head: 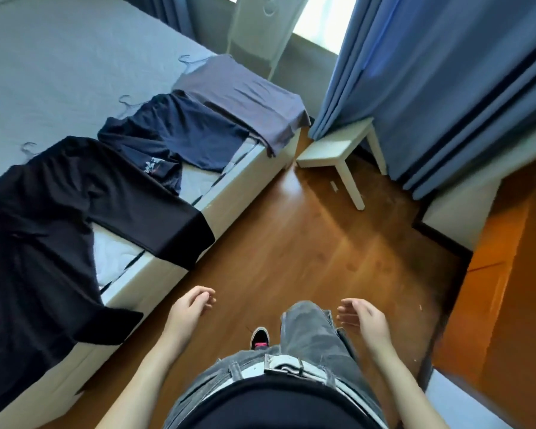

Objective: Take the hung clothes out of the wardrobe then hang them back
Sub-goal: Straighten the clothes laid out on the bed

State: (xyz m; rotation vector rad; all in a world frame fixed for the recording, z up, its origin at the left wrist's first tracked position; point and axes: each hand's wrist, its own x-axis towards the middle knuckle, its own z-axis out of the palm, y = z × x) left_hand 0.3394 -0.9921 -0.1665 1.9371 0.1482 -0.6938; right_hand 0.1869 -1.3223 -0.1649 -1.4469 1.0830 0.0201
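2 empty grips (pixel 189 308) (pixel 364 320); clothes (pixel 174 131) on bed (pixel 59 57).

Print on navy garment (pixel 180 131): nothing legible.

Bare wooden floor (pixel 291 243) open alongside the bed (pixel 59 57), row of shirts (pixel 174 131) draping over the bed's near edge, white table (pixel 334 144) standing off the bed's far corner, blue curtains (pixel 446 88) beyond it, orange wooden panel (pixel 508 274) opposite the bed.

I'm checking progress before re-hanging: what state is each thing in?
Grey shirt: flat on bed, hanger in, hem overhanging.
Navy shirt: flat on bed, hanger in.
Black shirt: flat on bed, hanger in, hem overhanging.
Left hand: empty, relaxed.
Right hand: empty, relaxed.
Stool: upright.
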